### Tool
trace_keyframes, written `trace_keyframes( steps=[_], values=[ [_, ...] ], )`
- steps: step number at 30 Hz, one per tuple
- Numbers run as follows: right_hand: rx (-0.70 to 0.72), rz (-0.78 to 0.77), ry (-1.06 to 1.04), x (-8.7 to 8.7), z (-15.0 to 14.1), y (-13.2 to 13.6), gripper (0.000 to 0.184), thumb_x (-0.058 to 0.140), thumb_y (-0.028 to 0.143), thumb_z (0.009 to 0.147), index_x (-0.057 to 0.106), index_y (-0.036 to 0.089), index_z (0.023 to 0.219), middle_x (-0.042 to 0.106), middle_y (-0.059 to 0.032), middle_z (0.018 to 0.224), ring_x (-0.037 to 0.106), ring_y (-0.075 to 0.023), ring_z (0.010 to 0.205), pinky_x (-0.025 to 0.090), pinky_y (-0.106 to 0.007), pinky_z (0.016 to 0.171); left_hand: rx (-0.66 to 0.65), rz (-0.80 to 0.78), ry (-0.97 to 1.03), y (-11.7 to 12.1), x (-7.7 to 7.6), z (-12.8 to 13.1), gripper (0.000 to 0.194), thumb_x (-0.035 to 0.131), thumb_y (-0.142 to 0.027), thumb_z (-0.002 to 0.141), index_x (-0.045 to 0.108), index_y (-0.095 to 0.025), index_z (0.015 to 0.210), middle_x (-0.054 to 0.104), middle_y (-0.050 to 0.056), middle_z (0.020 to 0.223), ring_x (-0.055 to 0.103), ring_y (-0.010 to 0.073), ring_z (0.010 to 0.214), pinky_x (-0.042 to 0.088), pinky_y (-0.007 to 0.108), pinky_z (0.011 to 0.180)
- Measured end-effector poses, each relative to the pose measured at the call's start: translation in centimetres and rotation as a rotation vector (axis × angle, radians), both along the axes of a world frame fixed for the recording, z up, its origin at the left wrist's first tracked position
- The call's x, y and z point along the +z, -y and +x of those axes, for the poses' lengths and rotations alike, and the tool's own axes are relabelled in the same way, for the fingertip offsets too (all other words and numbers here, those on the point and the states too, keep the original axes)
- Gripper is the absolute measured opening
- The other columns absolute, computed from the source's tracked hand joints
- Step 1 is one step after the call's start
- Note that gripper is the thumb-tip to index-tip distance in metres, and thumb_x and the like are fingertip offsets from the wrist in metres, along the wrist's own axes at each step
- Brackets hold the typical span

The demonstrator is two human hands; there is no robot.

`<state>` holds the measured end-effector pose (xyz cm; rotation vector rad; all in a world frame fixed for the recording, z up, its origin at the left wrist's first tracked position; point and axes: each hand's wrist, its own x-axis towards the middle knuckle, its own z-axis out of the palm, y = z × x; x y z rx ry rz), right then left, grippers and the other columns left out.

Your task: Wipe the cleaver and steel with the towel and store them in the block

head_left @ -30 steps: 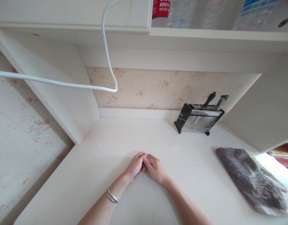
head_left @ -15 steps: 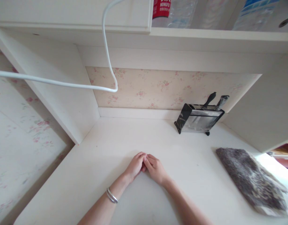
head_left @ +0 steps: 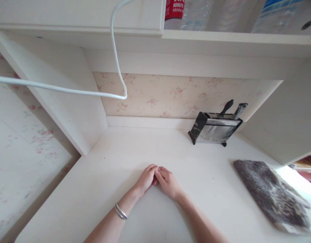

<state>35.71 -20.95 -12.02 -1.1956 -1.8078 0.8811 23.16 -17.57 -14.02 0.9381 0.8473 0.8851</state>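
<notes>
My left hand (head_left: 146,179) and my right hand (head_left: 168,183) rest palm down side by side on the white desk top (head_left: 109,175), near its middle. Their fingertips meet, with the fingers loosely bent and lying on the surface. I see nothing in either hand. Two silver bangles (head_left: 120,211) circle my left wrist.
A black knife holder (head_left: 213,130) with two dark handles stands against the flowered back wall on the right. A grey fuzzy cloth (head_left: 269,192) lies at the desk's right edge. A white cable (head_left: 114,54) hangs from above. Water bottles (head_left: 188,13) stand on the upper shelf.
</notes>
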Motion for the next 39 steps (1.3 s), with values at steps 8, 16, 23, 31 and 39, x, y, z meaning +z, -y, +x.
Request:
trace_keyframes(
  steps=[8, 16, 23, 31, 39],
  values=[
    [-0.003, 0.011, -0.001, 0.05, 0.02, -0.07, 0.053, 0.031, 0.043, 0.101, 0.061, 0.019, 0.064, 0.058, -0.0029, 0.082, 0.058, -0.0119, 0.077, 0.042, -0.025, 0.079, -0.006, 0.001, -0.002, 0.04, 0.02, -0.06, 0.021, 0.053, -0.037, 0.083, 0.052, -0.018, 0.074, 0.045, -0.006, 0.057, 0.040, 0.0066, 0.041, 0.025, 0.021, 0.038],
    [-0.004, 0.006, -0.003, 0.04, 0.00, 0.00, 0.051, 0.032, 0.042, 0.101, 0.061, 0.019, 0.065, 0.057, -0.0030, 0.083, 0.058, -0.0118, 0.077, 0.042, -0.026, 0.078, -0.007, 0.008, -0.006, -0.02, -0.20, -0.11, 0.022, 0.054, -0.039, 0.084, 0.052, -0.018, 0.075, 0.046, -0.006, 0.058, 0.041, 0.0066, 0.042, 0.026, 0.021, 0.039],
    [0.004, 0.009, -0.003, -0.01, 0.03, -0.06, 0.051, 0.032, 0.041, 0.101, 0.060, 0.019, 0.064, 0.057, -0.0024, 0.081, 0.058, -0.0117, 0.076, 0.042, -0.026, 0.078, -0.008, 0.003, -0.015, 0.00, -0.12, -0.05, 0.021, 0.052, -0.038, 0.084, 0.052, -0.018, 0.075, 0.045, -0.006, 0.056, 0.039, 0.0064, 0.041, 0.026, 0.021, 0.039],
    [0.003, 0.009, -0.008, 0.00, 0.03, 0.04, 0.052, 0.032, 0.041, 0.101, 0.061, 0.019, 0.064, 0.057, -0.0022, 0.080, 0.058, -0.0115, 0.075, 0.042, -0.026, 0.078, -0.008, 0.001, -0.017, 0.05, 0.12, -0.05, 0.022, 0.053, -0.038, 0.083, 0.052, -0.019, 0.074, 0.044, -0.006, 0.056, 0.039, 0.0064, 0.041, 0.025, 0.021, 0.039],
    [-0.008, 0.014, -0.002, 0.07, 0.05, 0.09, 0.052, 0.032, 0.043, 0.101, 0.061, 0.019, 0.065, 0.057, -0.0028, 0.081, 0.058, -0.0122, 0.075, 0.042, -0.027, 0.077, -0.012, 0.003, -0.026, 0.11, 0.13, -0.12, 0.023, 0.054, -0.041, 0.083, 0.052, -0.019, 0.075, 0.045, -0.006, 0.057, 0.040, 0.0065, 0.042, 0.026, 0.021, 0.040]
  ],
)
